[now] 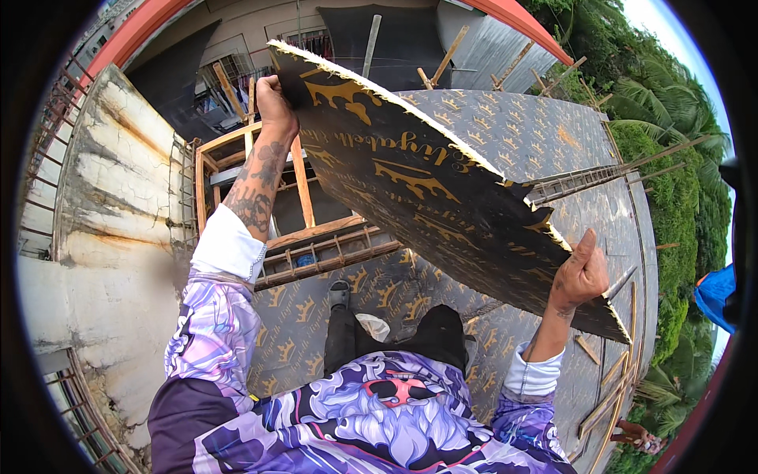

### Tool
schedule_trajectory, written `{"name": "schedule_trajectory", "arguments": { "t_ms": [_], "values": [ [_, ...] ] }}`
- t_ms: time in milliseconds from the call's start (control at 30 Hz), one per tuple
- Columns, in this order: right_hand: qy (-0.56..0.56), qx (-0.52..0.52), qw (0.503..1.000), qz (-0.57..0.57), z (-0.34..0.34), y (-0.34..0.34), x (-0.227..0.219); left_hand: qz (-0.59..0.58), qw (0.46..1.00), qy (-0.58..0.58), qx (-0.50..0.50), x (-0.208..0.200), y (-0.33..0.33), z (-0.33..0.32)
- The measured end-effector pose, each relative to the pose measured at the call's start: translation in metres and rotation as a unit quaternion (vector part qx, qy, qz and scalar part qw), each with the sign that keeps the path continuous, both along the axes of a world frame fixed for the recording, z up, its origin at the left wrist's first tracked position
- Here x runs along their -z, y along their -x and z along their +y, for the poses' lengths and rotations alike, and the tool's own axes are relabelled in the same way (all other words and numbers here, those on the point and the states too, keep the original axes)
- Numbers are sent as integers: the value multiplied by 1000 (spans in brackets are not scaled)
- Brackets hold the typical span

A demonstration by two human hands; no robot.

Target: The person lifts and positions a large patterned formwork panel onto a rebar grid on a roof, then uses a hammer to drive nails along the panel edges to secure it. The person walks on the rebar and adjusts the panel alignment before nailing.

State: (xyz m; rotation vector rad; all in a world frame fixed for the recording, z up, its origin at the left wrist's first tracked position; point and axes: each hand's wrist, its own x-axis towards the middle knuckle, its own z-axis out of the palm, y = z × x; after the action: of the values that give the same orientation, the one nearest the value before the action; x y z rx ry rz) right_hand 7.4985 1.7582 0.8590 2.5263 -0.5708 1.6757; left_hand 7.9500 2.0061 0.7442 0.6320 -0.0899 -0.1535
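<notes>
A dark plywood panel (442,197) with gold printing and a rough, splintered pale edge is held up tilted in front of me. My left hand (276,109) grips its far left end, the fingers partly hidden by the sheet. At the right end my right hand (580,272) is closed over the jagged edge, thumb sticking up. Several splinters and torn bits of dark facing stand out along that edge near my right hand. The panel's lower side hangs above the platform, close to my knees.
Similar printed sheets form the platform (296,316) under my feet. A wooden frame (304,189) borders an opening at left, beside a stained concrete wall (118,174). A rebar cage (576,186) lies beyond the panel. Loose timber strips (604,399) lie at right, near the platform's edge and trees.
</notes>
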Motion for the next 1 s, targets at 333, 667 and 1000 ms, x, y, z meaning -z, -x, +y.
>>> {"name": "schedule_trajectory", "arguments": {
  "t_ms": [333,667,1000],
  "values": [
    [-9,14,998,56,65,-100,46,20,996,-88,-14,103,-164,46],
    [-84,-60,962,253,135,-142,23,124,952,-270,-74,100,-95,123],
    [-144,-102,945,276,283,-70,44,225,909,-136,323,-22,254,152]
  ]
}}
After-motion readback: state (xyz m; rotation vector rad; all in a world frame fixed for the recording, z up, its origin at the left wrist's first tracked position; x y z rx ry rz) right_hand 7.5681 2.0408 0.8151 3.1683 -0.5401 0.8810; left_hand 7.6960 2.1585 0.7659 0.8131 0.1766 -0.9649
